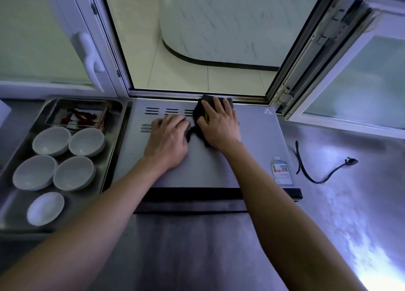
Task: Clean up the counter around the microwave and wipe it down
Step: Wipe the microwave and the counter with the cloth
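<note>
The grey microwave stands on the steel counter, seen from above, its dark door edge toward me. A dark cleaning cloth lies on the back of its top, near the vent slots. My right hand presses flat on the cloth with fingers spread. My left hand rests palm down on the microwave top just left of the cloth, its fingertips touching the cloth's edge. Most of the cloth is hidden under my right hand.
A steel tray on the left holds several white bowls and a small pan of dried red chillies. A black power cord lies on the counter to the right. An open window is behind the microwave.
</note>
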The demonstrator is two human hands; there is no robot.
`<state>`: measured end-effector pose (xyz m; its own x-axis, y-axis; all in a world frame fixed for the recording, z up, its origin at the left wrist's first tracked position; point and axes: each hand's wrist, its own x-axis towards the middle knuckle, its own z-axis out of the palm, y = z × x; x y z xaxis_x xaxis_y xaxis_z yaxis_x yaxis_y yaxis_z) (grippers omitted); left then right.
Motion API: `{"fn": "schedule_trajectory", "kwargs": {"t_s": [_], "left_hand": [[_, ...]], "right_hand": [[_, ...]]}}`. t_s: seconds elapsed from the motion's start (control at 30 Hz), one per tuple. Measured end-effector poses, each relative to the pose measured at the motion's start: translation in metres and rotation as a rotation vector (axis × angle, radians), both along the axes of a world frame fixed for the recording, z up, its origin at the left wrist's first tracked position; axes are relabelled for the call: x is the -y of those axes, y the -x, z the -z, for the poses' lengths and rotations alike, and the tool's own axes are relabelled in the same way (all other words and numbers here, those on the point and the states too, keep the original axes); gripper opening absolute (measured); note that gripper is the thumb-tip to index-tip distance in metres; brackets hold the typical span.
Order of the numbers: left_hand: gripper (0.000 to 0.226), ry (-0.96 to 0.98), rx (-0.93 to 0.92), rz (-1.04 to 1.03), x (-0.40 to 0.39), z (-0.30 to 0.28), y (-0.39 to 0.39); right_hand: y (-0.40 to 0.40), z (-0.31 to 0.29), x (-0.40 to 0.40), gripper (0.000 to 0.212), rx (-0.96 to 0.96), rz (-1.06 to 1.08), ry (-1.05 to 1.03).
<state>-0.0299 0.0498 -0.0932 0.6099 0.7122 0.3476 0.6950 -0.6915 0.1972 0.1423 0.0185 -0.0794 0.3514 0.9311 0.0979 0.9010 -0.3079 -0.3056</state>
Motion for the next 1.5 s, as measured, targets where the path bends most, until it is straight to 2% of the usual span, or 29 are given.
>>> {"fn": "schedule_trajectory", "kwargs": {"t_s": [0.2, 0.4, 0.57, 0.7, 0.83, 0.97, 1.33, 1.5], "left_hand": [[0.041, 0.010, 0.015, -0.001, 0.005, -0.004, 0.001], [0.034, 0.001, -0.023, 0.016, 0.007, -0.005, 0.001], [0.032, -0.118, -0.128, 0.095, 0.015, -0.014, -0.003], [0.040, -0.023, -0.090, 0.127, 0.031, -0.021, -0.038], [0.040, 0.075, -0.071, 0.124, 0.047, -0.020, -0.076], [0.031, 0.028, -0.045, 0.058, 0.048, -0.007, -0.082], [0.038, 0.023, -0.007, 0.082, 0.044, 0.001, -0.084], [0.043, 0.028, 0.024, 0.084, 0.046, 0.000, -0.085]], "right_hand": [[-0.010, -0.003, 0.002, 0.053, 0.004, -0.019, 0.011], [0.007, 0.001, 0.094, 0.058, -0.026, -0.011, 0.046], [0.024, 0.003, 0.177, 0.059, 0.017, 0.000, 0.042], [0.011, 0.005, 0.214, 0.062, 0.043, 0.078, 0.073], [0.005, 0.002, 0.200, 0.062, 0.076, 0.109, 0.083], [-0.008, 0.000, 0.169, 0.058, 0.044, 0.123, 0.122], [-0.090, -0.001, 0.036, 0.056, 0.016, 0.116, 0.109], [-0.103, 0.000, 0.034, 0.055, 0.030, 0.085, 0.107]]}}
